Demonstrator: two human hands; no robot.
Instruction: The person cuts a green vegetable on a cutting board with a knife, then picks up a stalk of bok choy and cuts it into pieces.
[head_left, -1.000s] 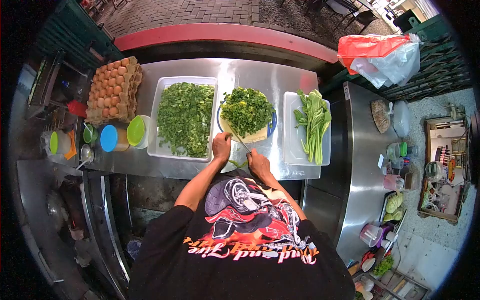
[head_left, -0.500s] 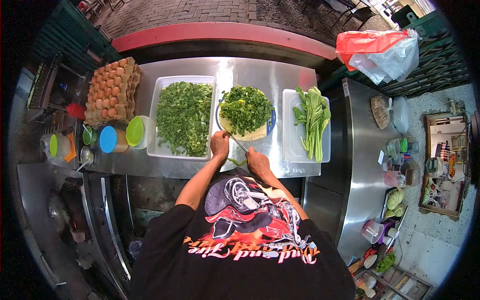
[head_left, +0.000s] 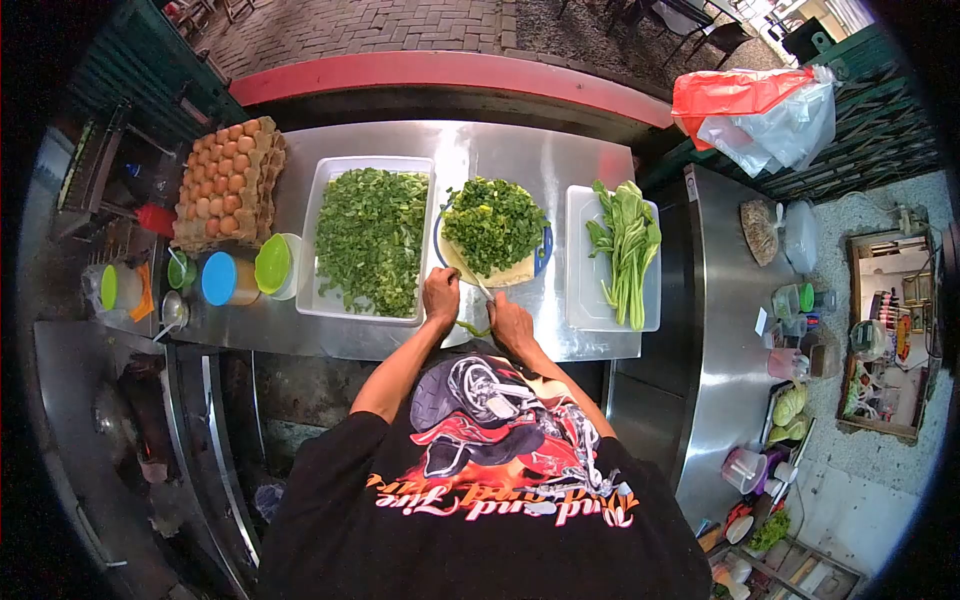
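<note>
Your right hand (head_left: 512, 322) is gripping the handle of a knife (head_left: 487, 291), whose thin blade is running up and left toward the near edge of the round cutting board (head_left: 510, 270). Your left hand (head_left: 441, 292) is resting curled at that same near edge, just left of the blade; I cannot tell whether it is pinching anything. A green stem (head_left: 472, 328) is lying on the desk (head_left: 540, 160) between your two wrists, just below the hands. The pile of chopped greens (head_left: 493, 222) is sitting on the board just beyond your fingers. To the left, a white tray of chopped greens (head_left: 370, 235) is standing beside the board; to the right, whole leafy stalks (head_left: 626, 245) are lying in another white tray. A stack of egg cartons (head_left: 225, 180) is sitting at the far left.

Compared with a second ago, your right hand is sitting closer to the left one, and less of the blade is showing between them. The board and trays are lying as before.
</note>
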